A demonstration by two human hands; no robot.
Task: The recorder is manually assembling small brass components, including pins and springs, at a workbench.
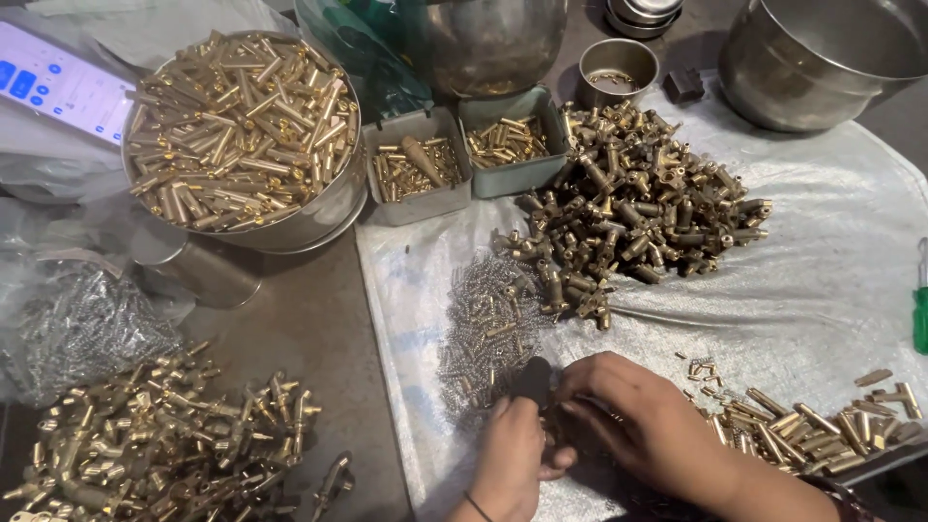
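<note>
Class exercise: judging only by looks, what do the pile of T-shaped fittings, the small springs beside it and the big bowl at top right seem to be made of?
Fittings: probably brass, with a dull yellow-gold shine.
Springs: likely steel wire, silvery-grey coils.
Bowl: apparently stainless steel, with a smooth grey, softly reflective wall.

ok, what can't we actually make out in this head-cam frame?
- What the left hand and right hand pinch: head view, fingers cover it; only a dark tip shows.
- Springs in the grey pile: too small to tell apart.
- Small steel cup: contents dim, shadowed by its wall.
- Large steel pot: cut by the top edge.
- Green-handled tool: cut by the right edge.
</note>
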